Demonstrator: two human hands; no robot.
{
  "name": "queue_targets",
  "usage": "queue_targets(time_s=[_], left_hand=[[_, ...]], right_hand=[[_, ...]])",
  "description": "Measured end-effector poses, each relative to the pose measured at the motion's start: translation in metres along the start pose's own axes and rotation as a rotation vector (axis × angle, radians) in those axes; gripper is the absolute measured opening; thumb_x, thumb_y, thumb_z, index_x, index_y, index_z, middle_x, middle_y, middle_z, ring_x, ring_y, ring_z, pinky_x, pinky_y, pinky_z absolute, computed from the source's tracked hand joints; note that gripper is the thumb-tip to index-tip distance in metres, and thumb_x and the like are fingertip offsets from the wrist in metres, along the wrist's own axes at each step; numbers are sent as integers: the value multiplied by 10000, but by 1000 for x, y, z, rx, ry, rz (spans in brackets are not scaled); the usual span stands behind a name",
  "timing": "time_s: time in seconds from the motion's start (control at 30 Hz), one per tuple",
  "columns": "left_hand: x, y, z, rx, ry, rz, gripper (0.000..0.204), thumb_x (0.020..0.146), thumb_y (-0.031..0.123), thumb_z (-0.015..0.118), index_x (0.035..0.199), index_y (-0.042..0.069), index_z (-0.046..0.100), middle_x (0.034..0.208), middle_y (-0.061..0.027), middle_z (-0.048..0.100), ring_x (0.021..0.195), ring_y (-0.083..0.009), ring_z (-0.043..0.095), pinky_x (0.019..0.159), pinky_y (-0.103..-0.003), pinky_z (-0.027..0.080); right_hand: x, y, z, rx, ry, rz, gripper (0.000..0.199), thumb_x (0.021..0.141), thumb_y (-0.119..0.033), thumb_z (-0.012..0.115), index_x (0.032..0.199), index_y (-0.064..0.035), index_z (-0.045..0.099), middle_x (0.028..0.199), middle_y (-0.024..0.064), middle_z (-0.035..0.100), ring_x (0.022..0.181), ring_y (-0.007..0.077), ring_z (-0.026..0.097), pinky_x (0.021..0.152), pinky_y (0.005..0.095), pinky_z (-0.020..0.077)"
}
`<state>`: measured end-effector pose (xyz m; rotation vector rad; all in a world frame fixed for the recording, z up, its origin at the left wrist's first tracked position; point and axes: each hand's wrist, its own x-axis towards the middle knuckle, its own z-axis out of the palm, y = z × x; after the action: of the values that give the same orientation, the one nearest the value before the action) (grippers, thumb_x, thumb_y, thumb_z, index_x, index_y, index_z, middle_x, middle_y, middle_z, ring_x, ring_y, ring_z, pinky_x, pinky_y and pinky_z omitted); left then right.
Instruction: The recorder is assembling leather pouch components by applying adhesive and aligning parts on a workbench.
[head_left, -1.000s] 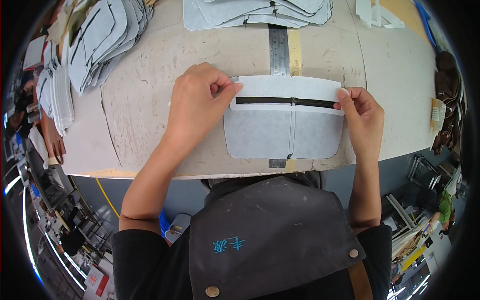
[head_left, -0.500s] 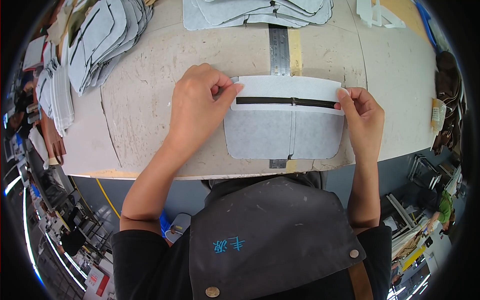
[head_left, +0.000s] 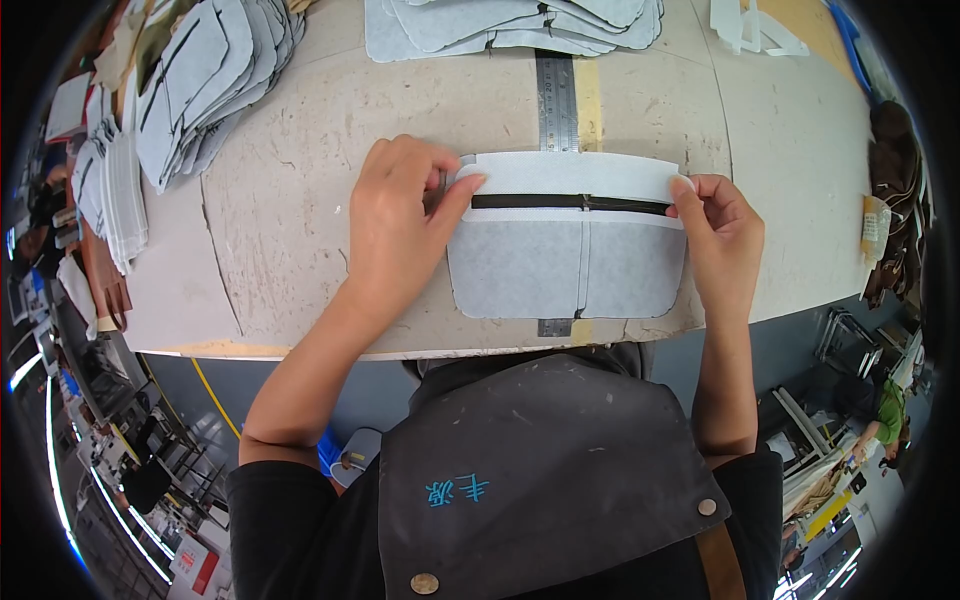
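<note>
Panel [head_left: 520, 270], pale grey and round-cornered, is laid on a worktable [head_left: 280, 200], its upper part covered by a white strip [head_left: 560, 175] with a dark band [head_left: 530, 202]. The strip's ends are pinched, well apart, by the left hand [head_left: 400, 215] at the panel's ten o'clock and the right hand [head_left: 727, 228] at two. A metal ruler [head_left: 557, 100] is partly hidden beneath; at twelve o'clock, grey pieces [head_left: 515, 28] are seen stacked

Black short sleeves [head_left: 285, 520], dark-grey apron [head_left: 560, 430] with blue lettering [head_left: 457, 490], round metal studs [head_left: 424, 583], brown strap [head_left: 720, 568]
</note>
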<state>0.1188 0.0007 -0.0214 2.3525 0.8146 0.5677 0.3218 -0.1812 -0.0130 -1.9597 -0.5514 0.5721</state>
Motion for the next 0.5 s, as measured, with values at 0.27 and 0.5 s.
queue_targets(time_s=[0.27, 0.5], left_hand=[[-17, -4, -5, -74, 35, 144, 143, 735, -56, 755, 831, 16, 678, 797, -70, 581, 744, -233, 529, 619, -330, 459], [-13, -6, -10, -27, -58, 201, 144, 753, -84, 725, 860, 8, 697, 836, -70, 614, 780, -223, 552, 623, -318, 462]], right_hand=[[0, 0, 1, -11, 7, 4, 207, 918, -160, 708, 868, 32, 648, 764, 6, 629, 680, 55, 593, 603, 190, 434], [4, -14, -9, 2, -66, 160, 165, 899, -126, 713, 875, 29, 664, 771, 15, 648, 686, 65, 597, 639, 213, 467]])
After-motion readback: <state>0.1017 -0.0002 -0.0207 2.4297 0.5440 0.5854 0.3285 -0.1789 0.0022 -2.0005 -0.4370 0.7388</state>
